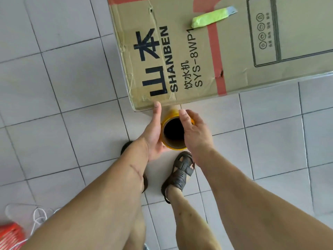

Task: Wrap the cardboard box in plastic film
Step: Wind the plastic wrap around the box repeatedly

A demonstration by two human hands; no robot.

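A large brown cardboard box (225, 51) with black "SHANBEN" print and a red stripe lies on the tiled floor, filling the upper right. A yellowish roll of plastic film (170, 115) stands upright just below the box's near corner; I look down its dark hollow core. My left hand (153, 134) cups the roll's left side, thumb up near the box edge. My right hand (193, 130) lies over the roll's right rim, fingers curved around it. A green utility knife (212, 16) rests on top of the box.
Grey floor tiles (63, 87) spread to the left and below. My feet in brown sandals (180, 175) stand right under the roll. A red mesh object (10, 235) and white cord (38, 220) lie at the bottom left corner.
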